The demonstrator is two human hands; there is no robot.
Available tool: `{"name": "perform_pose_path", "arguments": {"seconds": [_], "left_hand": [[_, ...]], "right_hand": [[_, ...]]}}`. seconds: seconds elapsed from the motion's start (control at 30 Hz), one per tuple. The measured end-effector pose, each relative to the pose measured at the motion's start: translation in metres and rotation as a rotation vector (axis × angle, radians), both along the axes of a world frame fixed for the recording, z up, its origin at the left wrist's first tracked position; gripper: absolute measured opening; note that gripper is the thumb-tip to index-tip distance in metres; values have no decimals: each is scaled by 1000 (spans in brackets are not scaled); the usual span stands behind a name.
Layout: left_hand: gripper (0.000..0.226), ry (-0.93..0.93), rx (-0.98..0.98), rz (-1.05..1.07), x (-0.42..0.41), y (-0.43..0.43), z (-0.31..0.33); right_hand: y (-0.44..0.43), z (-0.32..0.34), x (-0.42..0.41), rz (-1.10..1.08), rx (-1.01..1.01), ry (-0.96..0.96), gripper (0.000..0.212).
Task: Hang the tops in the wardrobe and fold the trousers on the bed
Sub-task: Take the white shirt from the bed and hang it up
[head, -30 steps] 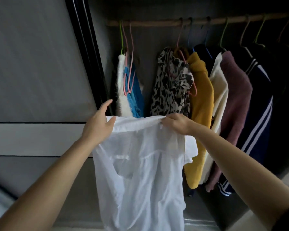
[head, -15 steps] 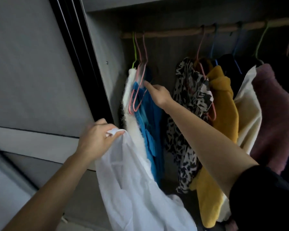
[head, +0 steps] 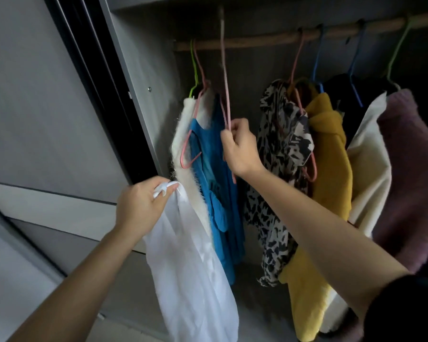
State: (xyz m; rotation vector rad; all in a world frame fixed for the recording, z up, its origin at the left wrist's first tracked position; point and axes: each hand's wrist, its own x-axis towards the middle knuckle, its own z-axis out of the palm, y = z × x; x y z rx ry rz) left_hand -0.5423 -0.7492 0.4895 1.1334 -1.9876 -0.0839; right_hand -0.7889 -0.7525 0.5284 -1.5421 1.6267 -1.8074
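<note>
My left hand (head: pixel 141 204) grips a thin white top (head: pixel 193 275) by its upper edge; the cloth hangs down in front of the wardrobe's left side. My right hand (head: pixel 240 149) is closed on a bare pink hanger (head: pixel 224 77), whose hook stands raised above the wooden rail (head: pixel 257 40), off it. The hanger's lower part is hidden behind my hand. Just left of it hang a fluffy white top (head: pixel 183 134) and a blue top (head: pixel 220 193).
Along the rail to the right hang a black-and-white patterned top (head: pixel 282 149), a mustard top (head: pixel 329 169), a cream garment (head: pixel 371 164) and a mauve fuzzy one (head: pixel 410 169). The grey sliding door (head: pixel 40 95) and its dark frame stand at the left.
My right hand let go of the white top, reached up to the pink hanger, closed on it and lifted it off the rail. The white top now hangs from my left hand alone.
</note>
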Motion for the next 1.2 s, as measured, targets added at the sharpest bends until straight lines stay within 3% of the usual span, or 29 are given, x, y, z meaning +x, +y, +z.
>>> {"name": "perform_pose_path", "arguments": {"seconds": [0.13, 0.27, 0.37, 0.43, 0.5, 0.63, 0.77, 0.93, 1.07, 1.2], "left_hand": [[29, 1, 50, -34, -1, 2, -3], [47, 10, 91, -121, 7, -3, -10], [61, -7, 102, -189, 18, -1, -18], [64, -47, 125, -235, 26, 6, -24], [64, -48, 223, -307, 33, 9, -35], [65, 130, 633, -427, 34, 17, -61], [64, 97, 721, -405, 33, 31, -75], [49, 115, 843, -391, 30, 39, -86], [37, 245, 1005, -411, 27, 57, -83], [63, 227, 1098, -457, 31, 73, -72]], "right_hand": [[44, -60, 2, -19, 31, -42, 11], [73, -73, 9, -152, 142, -190, 42], [102, -83, 23, -329, 182, -152, 33], [134, -94, 45, -396, 157, -170, 39], [169, -106, 69, -434, 134, -186, 44], [227, -134, 108, -548, 303, -165, 53], [279, -149, 128, -470, 445, -115, 34], [333, -145, 130, -333, 706, -12, 34], [363, -129, 126, -217, 750, -27, 38], [381, -127, 124, -166, 766, -24, 36]]}}
